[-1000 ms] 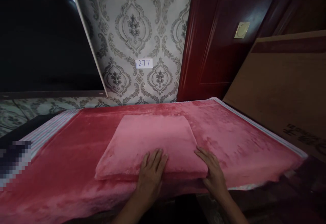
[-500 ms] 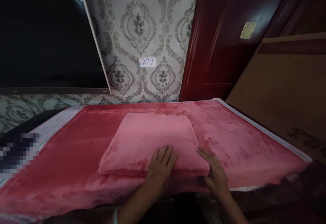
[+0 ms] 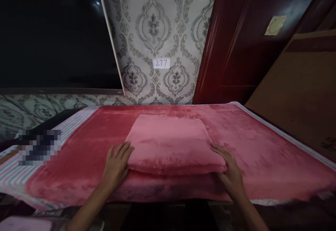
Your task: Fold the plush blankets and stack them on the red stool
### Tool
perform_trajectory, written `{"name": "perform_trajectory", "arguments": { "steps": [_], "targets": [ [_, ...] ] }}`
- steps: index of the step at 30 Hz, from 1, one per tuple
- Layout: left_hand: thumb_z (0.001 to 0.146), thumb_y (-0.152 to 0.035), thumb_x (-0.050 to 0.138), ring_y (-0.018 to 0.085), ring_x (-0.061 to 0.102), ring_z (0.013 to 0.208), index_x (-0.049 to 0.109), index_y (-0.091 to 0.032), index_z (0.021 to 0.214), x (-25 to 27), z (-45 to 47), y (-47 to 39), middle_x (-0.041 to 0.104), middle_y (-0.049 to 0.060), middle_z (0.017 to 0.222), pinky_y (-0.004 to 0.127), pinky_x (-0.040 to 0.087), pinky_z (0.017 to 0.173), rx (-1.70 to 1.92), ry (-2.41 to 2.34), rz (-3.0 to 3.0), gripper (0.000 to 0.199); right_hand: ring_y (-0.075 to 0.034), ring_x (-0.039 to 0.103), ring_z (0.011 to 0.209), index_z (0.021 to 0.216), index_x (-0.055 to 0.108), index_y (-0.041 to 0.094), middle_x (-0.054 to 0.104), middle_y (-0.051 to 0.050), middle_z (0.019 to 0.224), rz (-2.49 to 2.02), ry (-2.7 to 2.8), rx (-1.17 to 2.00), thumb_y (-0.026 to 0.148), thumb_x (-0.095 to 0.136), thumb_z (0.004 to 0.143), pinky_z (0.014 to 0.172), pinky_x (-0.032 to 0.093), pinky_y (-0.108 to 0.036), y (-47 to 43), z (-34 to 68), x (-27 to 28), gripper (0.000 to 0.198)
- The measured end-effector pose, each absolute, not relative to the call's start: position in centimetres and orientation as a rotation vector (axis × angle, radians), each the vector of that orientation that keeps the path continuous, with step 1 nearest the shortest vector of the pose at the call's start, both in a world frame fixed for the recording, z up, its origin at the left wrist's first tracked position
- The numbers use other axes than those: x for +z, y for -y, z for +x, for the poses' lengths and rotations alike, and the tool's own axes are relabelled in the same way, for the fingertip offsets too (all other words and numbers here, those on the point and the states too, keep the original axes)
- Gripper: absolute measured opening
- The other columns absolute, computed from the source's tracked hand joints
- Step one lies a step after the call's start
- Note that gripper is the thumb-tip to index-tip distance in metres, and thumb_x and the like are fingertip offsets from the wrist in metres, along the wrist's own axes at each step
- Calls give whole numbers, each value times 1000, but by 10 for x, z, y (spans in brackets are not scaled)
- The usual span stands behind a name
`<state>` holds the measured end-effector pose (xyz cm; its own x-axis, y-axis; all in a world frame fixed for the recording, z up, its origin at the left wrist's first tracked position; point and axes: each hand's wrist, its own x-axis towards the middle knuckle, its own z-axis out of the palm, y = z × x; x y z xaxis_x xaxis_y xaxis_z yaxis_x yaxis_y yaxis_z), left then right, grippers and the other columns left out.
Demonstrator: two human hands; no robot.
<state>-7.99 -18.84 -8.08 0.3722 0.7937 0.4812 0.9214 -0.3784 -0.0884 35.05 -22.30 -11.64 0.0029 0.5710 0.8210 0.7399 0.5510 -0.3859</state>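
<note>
Between wide left grip (image 3: 116,162) and wide right grip (image 3: 232,169), folded pink cloth (image 3: 172,143), against both

- I have the bundle (image 3: 172,140) in front of me: pink plush cloth, folded into a neat, thick, four-cornered pad.
- It lies flat on the cover (image 3: 86,147), near its front edge, well apart from its left and right edges.
- Its top looks mostly smooth to me, pale pink, turning blotchy and darker red along the near side.
</note>
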Motion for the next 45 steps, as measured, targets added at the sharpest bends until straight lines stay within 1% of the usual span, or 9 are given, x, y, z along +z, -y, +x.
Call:
{"name": "perform_trajectory", "arguments": {
  "steps": [4,11,16,23,27,32,36,40,45],
  "targets": [
    [75,-14,46,27,67,107,66,-22,112,-35,-95,167,73,10,113,41,52,94,-788,1603,-2308,43,-28,64,113,121,62,23,70,-10,119,-1086,1583,-88,43,48,96,97,50,-46,209,344,-79,35],
    [77,-36,55,22,66,92,64,-21,104,115,-73,148,72,3,99,34,53,86,-1322,1525,-2196,32,-22,61,79,89,65,19,68,-4,85,-1117,1154,-159,55,65,82,70,51,-36,194,345,42,36],
    [71,-39,69,19,65,93,66,-20,100,158,-62,111,71,1,98,32,54,87,-1624,1608,-2250,34,-16,56,70,84,64,18,64,0,80,-1077,1065,139,48,68,76,69,48,-32,159,352,81,31],
    [78,-32,63,25,70,97,61,-12,121,91,-49,12,74,12,103,36,57,80,-1383,2277,-2247,47,-23,69,80,114,65,13,73,-12,94,-1664,1201,567,45,42,95,71,56,-37,68,345,32,43],
    [77,-22,65,31,59,127,54,-9,135,45,-39,0,64,20,133,41,48,103,-1125,2329,-2292,60,-29,68,109,134,55,5,67,-24,124,-1768,1304,507,34,39,95,92,54,-45,54,335,-6,52],
    [87,-32,59,28,41,144,52,-14,141,17,-18,-4,48,16,152,39,32,118,-820,2224,-2444,58,-27,46,139,143,53,15,53,-14,148,-1697,1615,429,33,44,94,118,31,-45,41,303,-19,53],
    [94,-42,49,30,22,153,43,-15,150,-16,4,2,33,17,161,54,14,123,-584,2121,-2450,62,-30,27,150,149,47,22,36,-9,161,-1754,1896,235,42,47,97,121,17,-56,37,276,-38,56],
    [100,-52,31,31,19,153,32,-16,156,-54,14,16,26,17,164,61,14,121,-230,1962,-2394,67,-32,24,151,153,40,24,31,-9,163,-1974,2063,-53,47,40,102,119,19,-60,48,271,-72,56],
    [100,-55,26,30,21,153,31,-18,157,-60,13,22,25,16,164,61,18,120,-210,1953,-2377,68,-29,23,151,154,39,23,30,-9,163,-2028,2061,-114,47,34,104,120,20,-53,49,285,-82,56]
  ]
}}
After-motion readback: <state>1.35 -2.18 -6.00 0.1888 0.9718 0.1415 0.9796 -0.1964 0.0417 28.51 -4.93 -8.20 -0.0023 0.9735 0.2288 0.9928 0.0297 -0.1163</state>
